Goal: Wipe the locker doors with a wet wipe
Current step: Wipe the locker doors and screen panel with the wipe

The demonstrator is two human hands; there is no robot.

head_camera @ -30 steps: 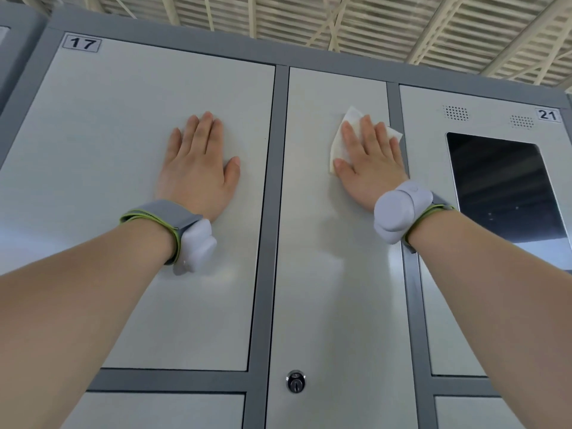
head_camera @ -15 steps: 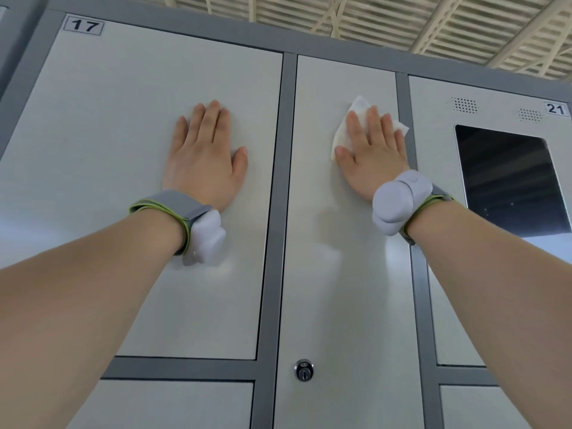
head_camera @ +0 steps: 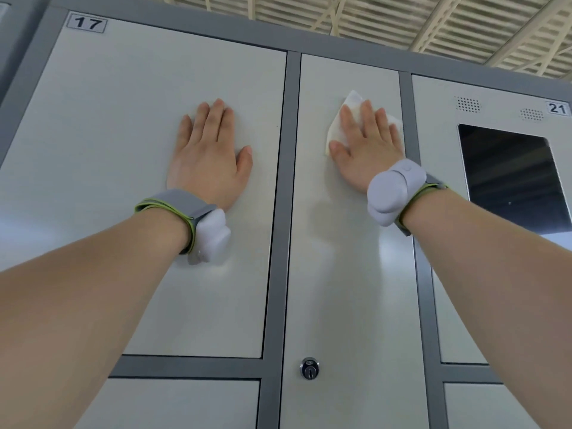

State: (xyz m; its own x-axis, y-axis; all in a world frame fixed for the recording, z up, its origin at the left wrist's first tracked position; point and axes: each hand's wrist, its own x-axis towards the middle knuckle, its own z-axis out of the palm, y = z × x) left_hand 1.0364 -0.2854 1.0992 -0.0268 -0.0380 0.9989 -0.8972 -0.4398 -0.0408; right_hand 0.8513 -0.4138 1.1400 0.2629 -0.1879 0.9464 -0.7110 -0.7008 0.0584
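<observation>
a: what are the fingers doing?
b: the left hand [head_camera: 210, 156] lies flat on the locker door numbered 17 [head_camera: 123, 150], centre-left of the frame. its fingers [head_camera: 216, 119] are straight and close together, thumb out to the side, holding nothing.
a: and the other one?
b: the right hand [head_camera: 368, 153] is flat too, upper centre-right, on the narrow middle door [head_camera: 346, 274]. its fingers [head_camera: 368, 119] are stretched out and a little spread, pressing the wet wipe [head_camera: 335, 134] against the panel, not curled round it.
a: where exactly is the wipe?
b: under that palm, high on the middle door. a white corner sticks out above the fingertips, more shows between thumb and forefinger, and an edge peeks out by the little finger.
a: what else is around?
b: a grey upright [head_camera: 283, 212] of the frame runs between the two hands. each wrist carries a pale device on a green-edged strap, left [head_camera: 210, 236] and right [head_camera: 391, 193]. a round key lock [head_camera: 309, 368] sits at bottom centre, well below the right hand. at the right of the frame is a panel with a dark screen [head_camera: 510, 174] and a 21 label [head_camera: 557, 108].
a: anything in the way?
b: the hand covers most of the wipe, and both forearms hide the doors' lower parts.
</observation>
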